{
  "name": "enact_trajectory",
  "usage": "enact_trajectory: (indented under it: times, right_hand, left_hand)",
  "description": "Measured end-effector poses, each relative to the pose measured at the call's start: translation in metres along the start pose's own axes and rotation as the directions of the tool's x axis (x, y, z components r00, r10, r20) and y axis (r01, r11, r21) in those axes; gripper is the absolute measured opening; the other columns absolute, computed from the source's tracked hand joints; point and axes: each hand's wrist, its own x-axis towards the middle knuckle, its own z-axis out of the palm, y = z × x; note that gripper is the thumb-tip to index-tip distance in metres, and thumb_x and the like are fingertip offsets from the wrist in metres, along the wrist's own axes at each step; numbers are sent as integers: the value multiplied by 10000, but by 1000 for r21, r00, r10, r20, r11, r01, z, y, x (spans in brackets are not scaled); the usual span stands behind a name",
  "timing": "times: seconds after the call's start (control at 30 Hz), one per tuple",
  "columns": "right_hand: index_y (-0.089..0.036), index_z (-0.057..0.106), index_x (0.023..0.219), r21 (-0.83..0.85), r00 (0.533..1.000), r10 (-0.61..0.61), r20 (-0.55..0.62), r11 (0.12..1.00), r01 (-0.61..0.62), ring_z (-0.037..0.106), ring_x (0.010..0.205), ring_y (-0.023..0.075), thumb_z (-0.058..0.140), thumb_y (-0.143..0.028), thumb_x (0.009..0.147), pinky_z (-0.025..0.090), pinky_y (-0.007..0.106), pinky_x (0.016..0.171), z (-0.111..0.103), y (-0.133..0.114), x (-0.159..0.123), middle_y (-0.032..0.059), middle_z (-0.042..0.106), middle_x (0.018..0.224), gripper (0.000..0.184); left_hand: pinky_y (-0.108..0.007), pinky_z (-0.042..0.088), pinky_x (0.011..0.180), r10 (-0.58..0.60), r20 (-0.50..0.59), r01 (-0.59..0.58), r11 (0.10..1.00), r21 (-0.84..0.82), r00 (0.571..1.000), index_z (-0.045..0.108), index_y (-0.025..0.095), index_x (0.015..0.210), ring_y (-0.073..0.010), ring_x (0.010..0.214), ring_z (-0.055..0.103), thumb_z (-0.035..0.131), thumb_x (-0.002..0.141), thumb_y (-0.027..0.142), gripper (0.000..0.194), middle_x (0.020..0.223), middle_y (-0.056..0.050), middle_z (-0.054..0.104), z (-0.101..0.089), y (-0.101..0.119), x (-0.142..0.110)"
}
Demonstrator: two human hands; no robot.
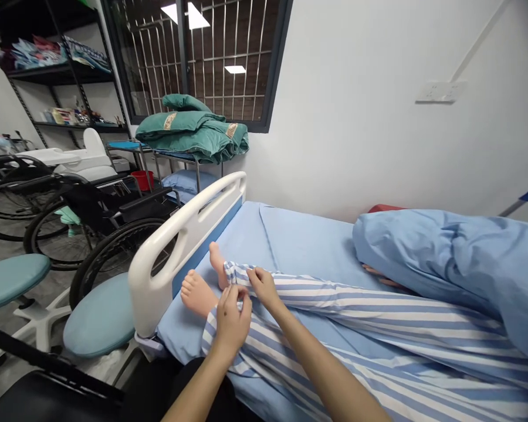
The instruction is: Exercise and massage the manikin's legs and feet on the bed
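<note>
Blue-and-white striped pyjama trousers [317, 290] cover the legs of a figure lying on a bed. Two bare feet stick out of the cuffs, the near foot [198, 295] and the far foot [217, 262], toes up. My right hand [264, 286] has its fingers closed on the cloth of the far leg, just above the cuff. Right beside it, my left hand [234, 313] is bent over the inner edge of that same cuff, fingers curled in a pinch. Its fingertips are partly hidden. The near trouser leg lies under my left wrist.
A white bed footboard [187, 223] stands just past the feet. A light blue quilt [431, 252] covers the figure's upper part; fingers show below its edge. Left are a wheelchair [110, 217] and round stools [101, 316]. Green folded bedding [193, 132] lies by the window.
</note>
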Motion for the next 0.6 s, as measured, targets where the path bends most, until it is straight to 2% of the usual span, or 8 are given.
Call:
enact_trajectory:
  times: [0.07, 0.13, 0.2, 0.27, 0.33, 0.4, 0.5, 0.6]
  right_hand:
    - [-190, 384, 524, -89, 998, -46, -50, 995, 41, 344, 511, 95, 435, -414, 805, 276, 222, 509, -8, 8, 5, -51, 379, 484, 362]
    - [-192, 406, 552, -138, 997, -59, -57, 989, 50, 336, 509, 97, 423, -381, 816, 262, 227, 510, -12, 16, 7, -46, 407, 498, 325]
    - [-196, 418, 579, -134, 996, -48, -73, 990, 38, 346, 512, 102, 406, -360, 827, 258, 232, 508, -14, 22, 8, -38, 430, 513, 297]
    - [-201, 399, 584, -107, 993, -21, -114, 994, 9, 355, 516, 106, 377, -359, 847, 255, 235, 509, -13, 26, 8, -37, 421, 517, 308]
    - [-204, 379, 577, -87, 991, 16, -135, 996, -28, 360, 517, 107, 340, -373, 872, 254, 238, 511, -12, 29, 10, -38, 407, 517, 343]
    - [-203, 377, 574, -76, 990, 53, -133, 995, -64, 365, 520, 108, 318, -401, 889, 260, 240, 515, -10, 33, 11, -36, 413, 522, 377]
    - [-202, 384, 573, -74, 989, 86, -123, 993, -96, 368, 521, 106, 334, -440, 889, 267, 238, 512, -9, 37, 11, -33, 427, 527, 399]
    - [-200, 384, 567, -103, 988, 107, -111, 988, -118, 369, 511, 105, 348, -451, 891, 259, 236, 501, -11, 30, 10, -32, 429, 518, 412]
  left_hand:
    - [-239, 405, 691, -33, 59, 39, 995, -96, 998, 523, 193, 716, -120, 685, 517, 389, 839, 275, 199, 699, -1, 571, 17, 8, 29]
    - [-216, 360, 589, -64, 109, 79, 988, -136, 992, 439, 192, 583, -95, 568, 445, 379, 839, 317, 291, 557, 32, 473, 39, 9, 59]
    - [-213, 301, 524, -91, 123, 109, 984, -145, 988, 355, 192, 516, -82, 505, 367, 383, 828, 343, 348, 482, 52, 363, 62, 3, 84]
    - [-216, 271, 508, -127, 100, 140, 981, -132, 987, 336, 192, 506, -80, 492, 337, 376, 827, 349, 360, 470, 57, 319, 82, -11, 102]
    - [-219, 267, 521, -162, 85, 167, 985, -52, 983, 364, 191, 516, -85, 501, 351, 357, 837, 330, 350, 477, 52, 345, 97, -29, 112]
    - [-230, 261, 541, -166, 111, 152, 981, 123, 980, 431, 188, 542, -94, 515, 382, 362, 841, 309, 330, 496, 37, 421, 105, -44, 113]
    - [-250, 252, 565, -133, 191, 53, 925, 377, 973, 546, 189, 635, -114, 552, 451, 384, 848, 299, 290, 585, -4, 561, 107, -55, 108]
    - [-256, 258, 577, -131, 256, -4, 884, 467, 958, 593, 192, 729, -130, 604, 513, 367, 867, 288, 282, 689, -33, 631, 102, -55, 106]
